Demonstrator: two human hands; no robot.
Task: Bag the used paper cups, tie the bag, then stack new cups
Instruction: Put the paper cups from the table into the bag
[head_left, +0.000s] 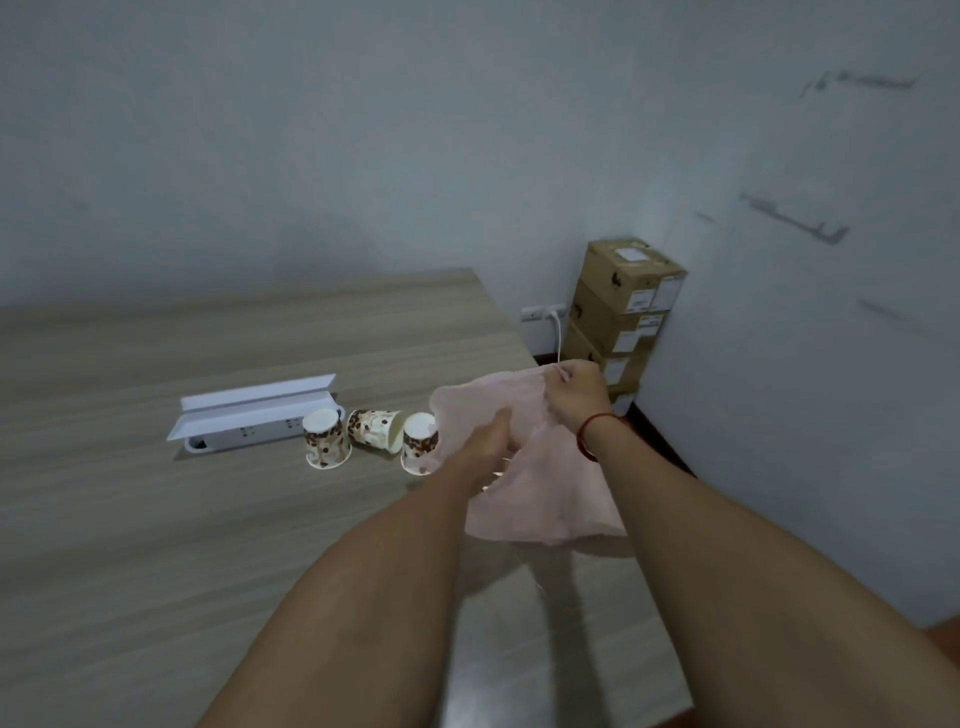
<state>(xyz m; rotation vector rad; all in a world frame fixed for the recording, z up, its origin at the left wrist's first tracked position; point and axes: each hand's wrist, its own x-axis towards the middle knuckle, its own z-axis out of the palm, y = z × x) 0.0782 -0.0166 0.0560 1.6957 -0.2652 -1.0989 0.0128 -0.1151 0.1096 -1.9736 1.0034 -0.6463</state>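
We find the thin, limp pink bag (540, 467) held above the worktop (156, 519) edge, right hand (576, 395) pinching its rim, left hand (488, 436) apparently closed on the film, so we judge the rim the best hold; three light, crushable cups (324, 439) lie beside it.

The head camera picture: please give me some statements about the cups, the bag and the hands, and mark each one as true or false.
1. Three paper cups are on the table. True.
2. All three cups stand upside down. False: the middle cup lies on its side; the other two stand upside down.
3. Both hands hold the pink bag. True: the right hand grips its top edge and the left hand is at its side.
4. The cups are already inside the bag. False: they are on the table, left of it.
5. The boxes are stacked on the table. False: they stand in the corner behind it.
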